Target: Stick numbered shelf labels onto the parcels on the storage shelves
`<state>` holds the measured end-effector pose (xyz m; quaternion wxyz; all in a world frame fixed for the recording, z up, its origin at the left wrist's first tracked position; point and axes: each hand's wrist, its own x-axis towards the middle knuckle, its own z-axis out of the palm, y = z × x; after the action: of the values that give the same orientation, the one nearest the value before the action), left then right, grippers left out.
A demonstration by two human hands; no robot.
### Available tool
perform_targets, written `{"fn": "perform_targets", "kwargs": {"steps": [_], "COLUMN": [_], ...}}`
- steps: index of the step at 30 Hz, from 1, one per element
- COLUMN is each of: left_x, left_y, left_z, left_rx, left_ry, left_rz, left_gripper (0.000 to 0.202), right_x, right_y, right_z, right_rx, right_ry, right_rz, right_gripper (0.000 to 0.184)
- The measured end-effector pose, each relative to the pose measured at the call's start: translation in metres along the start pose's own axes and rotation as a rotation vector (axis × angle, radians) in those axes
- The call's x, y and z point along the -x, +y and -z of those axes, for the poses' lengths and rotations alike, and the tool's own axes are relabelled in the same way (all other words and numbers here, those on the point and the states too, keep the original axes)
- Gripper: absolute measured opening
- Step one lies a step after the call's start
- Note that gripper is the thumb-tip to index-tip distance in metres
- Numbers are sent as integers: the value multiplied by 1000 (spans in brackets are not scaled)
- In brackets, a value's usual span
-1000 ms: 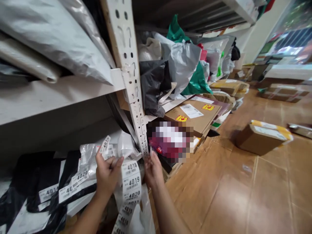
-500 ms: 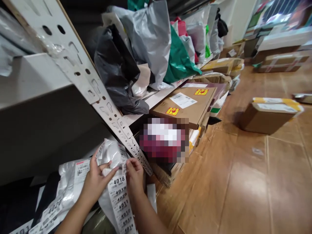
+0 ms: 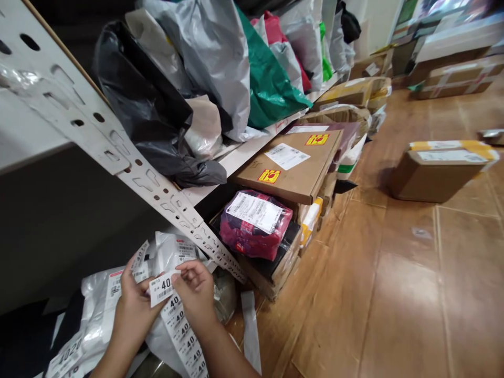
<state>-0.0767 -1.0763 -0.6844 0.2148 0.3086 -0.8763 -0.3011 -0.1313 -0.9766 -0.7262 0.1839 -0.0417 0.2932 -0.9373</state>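
Observation:
My left hand (image 3: 136,296) is closed around a strip of numbered labels (image 3: 184,338), which hangs down between my forearms. One end of that strip sticks up past my left fingers. Between thumb and fingers, my right hand (image 3: 196,291) pinches a single white label (image 3: 160,289) printed "40", its remaining digits covered by my thumb. The label lies across the gap between both hands. Just behind them is a white plastic parcel (image 3: 173,247) with a printed shipping label. Another white parcel (image 3: 94,310) rests to the left, and a loose label reading 4020 (image 3: 66,357) is below it.
A slanting perforated metal post (image 3: 129,168) stands right before my hands. Plastic-bagged parcels (image 3: 212,63) fill the shelf behind it. A pink-wrapped parcel (image 3: 255,223) and a flat cardboard box (image 3: 293,165) are stacked beside the post. Another box (image 3: 439,176) sits on the wooden floor (image 3: 394,294).
My right hand has moved left, drawing a label out toward my left hand. The view has shifted, so the shelf and post appear further left.

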Motion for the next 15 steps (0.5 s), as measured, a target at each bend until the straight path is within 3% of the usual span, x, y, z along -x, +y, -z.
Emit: {"fn": "perform_targets", "kwargs": {"steps": [3, 8, 15], "left_x": [0, 3, 8], "left_y": [3, 8, 18], "left_z": [-2, -9, -9], "left_rx": [67, 20, -44], "left_ry": [-6, 51, 82], "left_rz": [16, 30, 23], "left_gripper": [113, 105, 101], "right_x": [-2, -10, -10], "right_y": [2, 6, 8], "right_z": [1, 1, 1], "right_rx": [49, 115, 231], "right_ry": [24, 193, 199], "right_rz": [23, 67, 121], "right_gripper": [16, 16, 13]}}
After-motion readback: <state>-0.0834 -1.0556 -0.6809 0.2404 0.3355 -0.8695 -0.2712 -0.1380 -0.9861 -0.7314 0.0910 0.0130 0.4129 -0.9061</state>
